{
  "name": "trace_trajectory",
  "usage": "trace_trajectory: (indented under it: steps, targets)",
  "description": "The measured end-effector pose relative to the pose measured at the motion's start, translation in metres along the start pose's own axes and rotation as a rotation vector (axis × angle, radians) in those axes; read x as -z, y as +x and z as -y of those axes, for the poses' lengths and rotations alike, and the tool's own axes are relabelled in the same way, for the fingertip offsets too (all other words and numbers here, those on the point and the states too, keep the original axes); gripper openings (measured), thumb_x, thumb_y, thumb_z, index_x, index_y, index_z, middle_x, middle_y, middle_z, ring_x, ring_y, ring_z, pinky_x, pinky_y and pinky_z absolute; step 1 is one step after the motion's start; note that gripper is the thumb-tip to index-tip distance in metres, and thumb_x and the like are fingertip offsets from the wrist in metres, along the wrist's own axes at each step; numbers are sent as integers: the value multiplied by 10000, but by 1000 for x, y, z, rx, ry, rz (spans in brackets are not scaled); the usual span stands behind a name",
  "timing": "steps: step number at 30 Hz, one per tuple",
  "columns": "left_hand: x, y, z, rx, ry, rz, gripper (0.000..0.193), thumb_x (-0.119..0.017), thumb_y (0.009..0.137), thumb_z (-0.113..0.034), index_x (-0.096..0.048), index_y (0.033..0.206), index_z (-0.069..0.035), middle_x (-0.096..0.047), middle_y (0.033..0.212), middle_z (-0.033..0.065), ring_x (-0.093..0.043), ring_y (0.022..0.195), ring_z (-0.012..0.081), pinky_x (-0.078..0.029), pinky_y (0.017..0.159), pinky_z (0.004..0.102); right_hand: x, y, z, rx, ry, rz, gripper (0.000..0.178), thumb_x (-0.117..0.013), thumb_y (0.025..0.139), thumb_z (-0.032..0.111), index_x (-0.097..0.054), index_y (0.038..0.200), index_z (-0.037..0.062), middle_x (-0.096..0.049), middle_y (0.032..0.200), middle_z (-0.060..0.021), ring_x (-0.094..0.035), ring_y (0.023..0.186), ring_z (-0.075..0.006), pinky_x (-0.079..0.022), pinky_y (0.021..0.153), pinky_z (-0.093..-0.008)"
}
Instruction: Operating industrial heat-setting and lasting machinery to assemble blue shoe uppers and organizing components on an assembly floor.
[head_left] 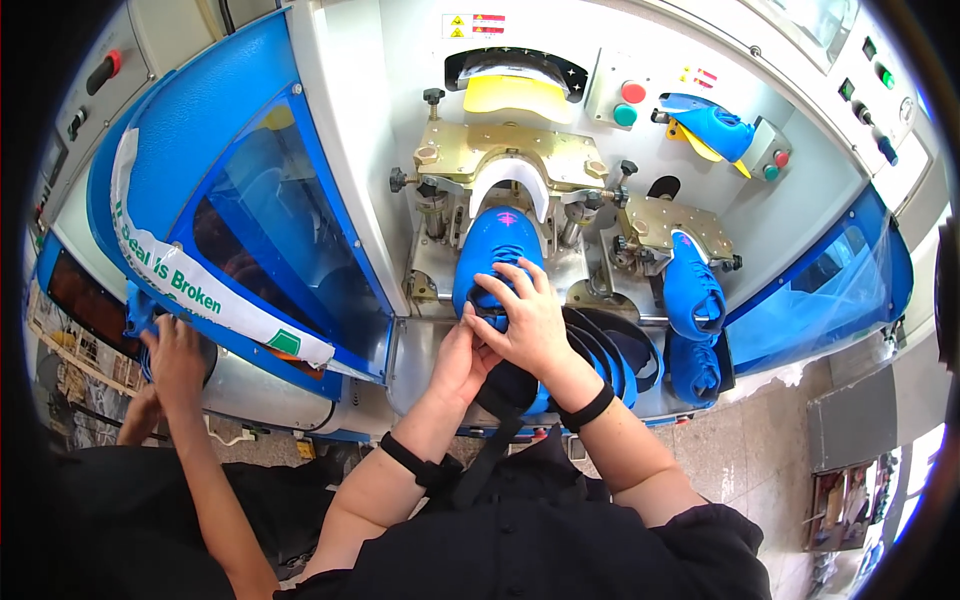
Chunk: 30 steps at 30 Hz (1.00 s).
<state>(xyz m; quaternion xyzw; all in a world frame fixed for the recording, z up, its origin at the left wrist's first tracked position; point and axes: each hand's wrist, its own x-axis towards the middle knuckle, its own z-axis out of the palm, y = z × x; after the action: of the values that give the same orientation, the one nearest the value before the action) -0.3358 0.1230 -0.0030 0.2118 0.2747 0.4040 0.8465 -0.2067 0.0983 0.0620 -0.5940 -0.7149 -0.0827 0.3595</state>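
A blue lace-up shoe upper with a pink mark on its toe points away from me. Its toe lies beneath a white curved pad on the brass-coloured machine head. Across the shoe's opening, my right hand grips the collar with bent fingers. My left hand pinches at the heel end, its fingertips meeting my right thumb and partly hidden. A second blue upper sits in the smaller clamp station on the right.
Below that station hangs another blue shoe. Stacked black-and-blue curved pieces lie beside my right wrist. A blue windowed machine door stands on the left. Red and green buttons are on the back wall. A co-worker's hand works at far left.
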Motion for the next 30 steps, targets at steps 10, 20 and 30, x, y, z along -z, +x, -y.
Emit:
trace_trajectory:
  steps: [10, 20, 30]
  targets:
    - [-5, 2, -9, 21, 29, -17, 489, -515, 977, -507, -525, 1262, -110, -644, 1097, 68, -672, 952, 182, -590, 799, 350, 1, 5, 2, -9, -27, 0, 460, -725, 791, 388, -645, 1184, 164, -578, 1232, -130, -469, 1205, -427, -431, 995, -505]
    - [0, 5, -4, -1, 8, -51, 509, -533, 959, -528, -534, 1236, -101, -654, 1059, 73, -685, 887, 205, -595, 764, 343, 5, 7, -4, 24, -54, 81, 543, -705, 812, 426, -600, 1278, 168, -536, 1320, -170, -450, 1258, -444, -396, 1041, -507]
    - [10, 3, 3, 45, 129, -168, 559, -532, 943, -557, -520, 1256, -94, -670, 1042, 125, -708, 866, 282, -595, 686, 327, -2, 24, -38, -142, 26, 345, 772, -538, 893, 611, -501, 1368, 3, -459, 1458, -177, -390, 1386, -316, -335, 1107, -477]
